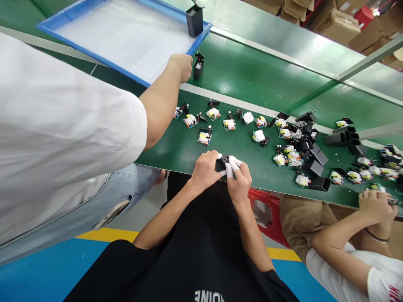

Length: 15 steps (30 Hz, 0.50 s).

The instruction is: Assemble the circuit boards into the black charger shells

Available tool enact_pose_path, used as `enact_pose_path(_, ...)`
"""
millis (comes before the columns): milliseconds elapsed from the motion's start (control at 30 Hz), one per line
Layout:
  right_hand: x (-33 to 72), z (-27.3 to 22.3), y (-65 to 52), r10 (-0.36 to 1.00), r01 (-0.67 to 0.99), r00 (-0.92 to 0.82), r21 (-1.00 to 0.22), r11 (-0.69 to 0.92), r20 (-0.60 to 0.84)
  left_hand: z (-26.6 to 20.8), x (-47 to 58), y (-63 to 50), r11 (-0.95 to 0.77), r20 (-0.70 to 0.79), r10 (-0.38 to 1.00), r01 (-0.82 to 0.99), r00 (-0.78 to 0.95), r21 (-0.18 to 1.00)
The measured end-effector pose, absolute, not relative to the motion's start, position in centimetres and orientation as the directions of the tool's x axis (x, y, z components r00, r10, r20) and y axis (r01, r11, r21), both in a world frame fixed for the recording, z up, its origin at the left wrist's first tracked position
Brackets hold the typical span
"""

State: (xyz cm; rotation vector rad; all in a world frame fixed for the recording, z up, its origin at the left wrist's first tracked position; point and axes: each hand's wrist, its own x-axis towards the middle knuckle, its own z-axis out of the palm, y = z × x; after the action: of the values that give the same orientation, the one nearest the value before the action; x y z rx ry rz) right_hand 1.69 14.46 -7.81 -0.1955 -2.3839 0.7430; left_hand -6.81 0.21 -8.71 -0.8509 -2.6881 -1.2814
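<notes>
At the near edge of the green bench, a small black plastic part (224, 158) sits between my two hands. My left hand (205, 170) pinches it from the left, with white finger cots on the thumb and a fingertip. From the right, my right hand (239, 180) grips it with white-cotted fingertips. Its lower portion is hidden by the fingers. Just beyond lies a circuit board with white and yellow parts (204, 137). More such boards (229, 124) lie farther back, some with black pieces wired to them.
On the left, a co-worker's arm (163, 100) reaches across beside a black case (198, 67) and a blue-rimmed tray (126, 75). Black cases and boards (310, 151) pile up on the right. Another person's hands (376, 209) work at the far right, near a red stool (267, 214).
</notes>
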Motion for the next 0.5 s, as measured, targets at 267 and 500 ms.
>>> enact_pose_path(267,2.4,-8.4,14.7,0.200,-0.135,-0.822,-0.525,0.840,0.533,-8.8,-6.8,-0.4,0.499,0.262,0.467,0.496,-0.845,0.710)
enact_pose_path(500,-0.7,-7.2,20.7,0.248,-0.057,-0.808,-0.491,0.869,0.534,-8.2,-7.2,-1.2,0.393,0.250,0.492,0.469,-0.834,0.791)
